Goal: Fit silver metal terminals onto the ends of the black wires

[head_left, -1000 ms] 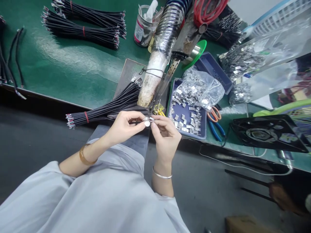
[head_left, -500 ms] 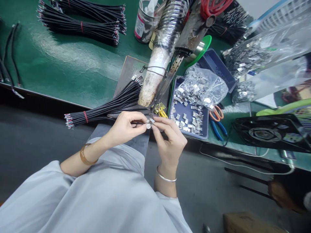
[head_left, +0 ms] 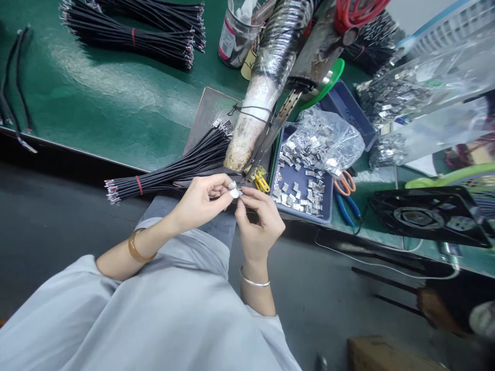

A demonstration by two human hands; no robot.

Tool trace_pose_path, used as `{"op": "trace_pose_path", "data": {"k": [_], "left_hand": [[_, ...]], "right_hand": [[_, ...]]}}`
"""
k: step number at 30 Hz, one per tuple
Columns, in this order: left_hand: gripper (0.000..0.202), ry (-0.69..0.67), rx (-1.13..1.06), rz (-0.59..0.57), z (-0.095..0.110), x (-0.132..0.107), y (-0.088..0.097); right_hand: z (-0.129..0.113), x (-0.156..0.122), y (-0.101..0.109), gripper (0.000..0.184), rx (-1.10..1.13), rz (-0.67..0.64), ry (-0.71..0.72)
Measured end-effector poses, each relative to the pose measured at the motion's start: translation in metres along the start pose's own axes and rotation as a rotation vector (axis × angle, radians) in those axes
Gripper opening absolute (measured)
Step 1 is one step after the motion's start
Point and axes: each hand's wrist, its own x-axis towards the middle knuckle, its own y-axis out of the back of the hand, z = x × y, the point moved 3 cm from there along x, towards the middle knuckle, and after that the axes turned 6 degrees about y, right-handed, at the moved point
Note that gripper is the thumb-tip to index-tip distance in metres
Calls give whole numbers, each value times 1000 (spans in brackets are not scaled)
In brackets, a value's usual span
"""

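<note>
My left hand (head_left: 201, 200) and my right hand (head_left: 258, 219) meet at the table's front edge, fingertips pinched together on a small metal clip (head_left: 236, 192) and the end of a thin black wire. A bundle of black wires (head_left: 174, 167) tied with a red band lies just behind my left hand, its ends fanned toward a foil-wrapped pipe (head_left: 260, 98). To the right of my hands a blue tray (head_left: 325, 212) holds several loose metal clips and a clear bag of more clips (head_left: 327, 140).
Two more tied black wire bundles (head_left: 135, 36) lie at the back left on the green table (head_left: 108, 108). A glass jar (head_left: 235, 33), orange-handled pliers (head_left: 344, 188), a black fan (head_left: 425, 216), clear bags of metal parts (head_left: 410, 87) and a second blue tray (head_left: 348, 108) crowd the right side.
My right hand has drawn slightly left and nearer, its wrist turning in. The pinch on the clip and wire holds. The camera view shifted a little.
</note>
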Motion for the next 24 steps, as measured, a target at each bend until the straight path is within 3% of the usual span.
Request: {"op": "trace_pose_path", "data": {"k": [3,7,24], "left_hand": [[11,12,-5,-23,0,1,0],[9,5,-8,-25,0,0,0],[15,-67,141,-37,-4,-2,-1]], "right_hand": [[4,0,4,9,25,69,-81],[6,5,3,7,152,1,-171],[2,8,5,9,122,-77,-149]]}}
